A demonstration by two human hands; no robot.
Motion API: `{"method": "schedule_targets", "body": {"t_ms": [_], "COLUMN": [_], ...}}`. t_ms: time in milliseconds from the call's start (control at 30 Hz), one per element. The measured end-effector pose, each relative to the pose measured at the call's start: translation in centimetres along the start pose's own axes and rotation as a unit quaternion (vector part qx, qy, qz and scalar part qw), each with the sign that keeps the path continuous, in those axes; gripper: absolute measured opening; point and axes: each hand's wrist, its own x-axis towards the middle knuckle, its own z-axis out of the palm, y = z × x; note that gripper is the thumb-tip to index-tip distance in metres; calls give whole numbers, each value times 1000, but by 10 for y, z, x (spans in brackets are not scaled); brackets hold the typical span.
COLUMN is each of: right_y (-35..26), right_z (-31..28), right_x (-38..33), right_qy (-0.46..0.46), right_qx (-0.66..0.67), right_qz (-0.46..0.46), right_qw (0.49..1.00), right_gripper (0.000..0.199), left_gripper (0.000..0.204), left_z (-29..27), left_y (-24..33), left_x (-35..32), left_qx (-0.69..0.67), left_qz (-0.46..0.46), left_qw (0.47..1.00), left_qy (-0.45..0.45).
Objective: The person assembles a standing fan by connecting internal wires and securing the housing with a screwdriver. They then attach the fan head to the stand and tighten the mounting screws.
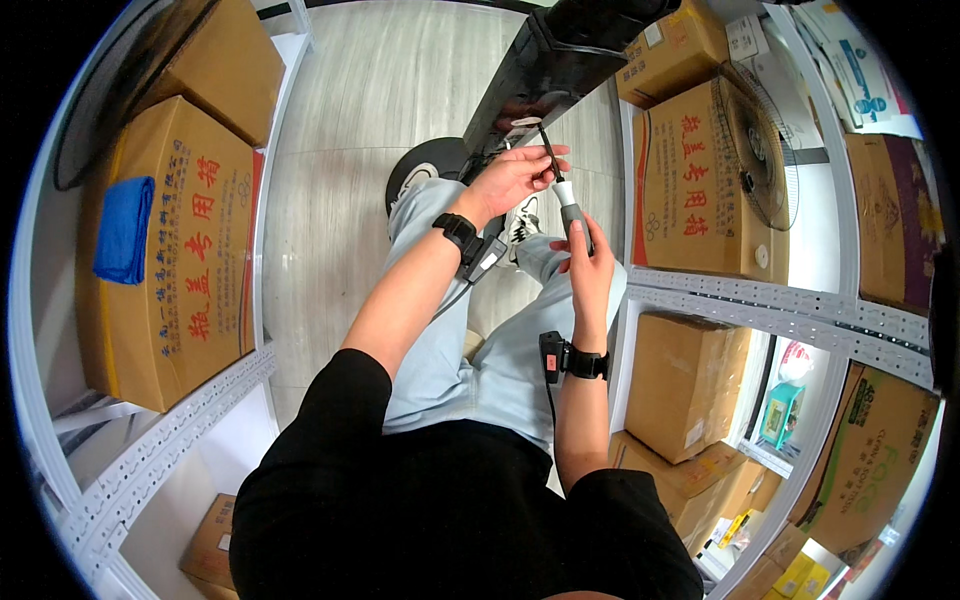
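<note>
A screwdriver (568, 200) with a white and grey handle and a long dark shaft points up and away from me. My right hand (591, 255) is closed around the lower part of its handle. The fingers of my left hand (510, 178) are bent around the dark shaft, seemingly steadying it. Its tip meets a pale oval patch (525, 122) low on a tall, glossy black column (540, 75), which leans up to the right. At the column's foot lies a round black base (405, 165), partly hidden by my left leg.
Shelving with cardboard boxes stands on both sides: a large box (165, 330) with a folded blue cloth (125, 230) at left, and a box (690, 235) behind a wire fan guard (755, 150) at right. Perforated metal shelf edges (750, 305) run close to my right arm.
</note>
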Motion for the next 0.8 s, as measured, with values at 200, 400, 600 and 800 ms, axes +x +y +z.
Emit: {"method": "schedule_targets", "body": {"t_ms": [200, 400, 600, 800], "right_y": [1, 4, 6, 0], "right_z": [0, 0, -2, 1], "right_x": [3, 0, -1, -3], "right_qy": [-25, 22, -59, -31], "right_qx": [15, -26, 38, 78], "right_qz": [-16, -32, 38, 49], "right_qw": [999, 999, 997, 995], "right_gripper": [37, 36, 40, 43], "left_gripper": [28, 25, 26, 30], "left_z": [-8, -7, -3, -4], "left_y": [-4, -4, -1, 1], "left_x": [2, 2, -1, -2], "left_qx": [22, 23, 13, 22], "left_qz": [23, 27, 24, 23], "left_qw": [999, 999, 999, 999], "left_qy": [1, 18, 27, 16]}}
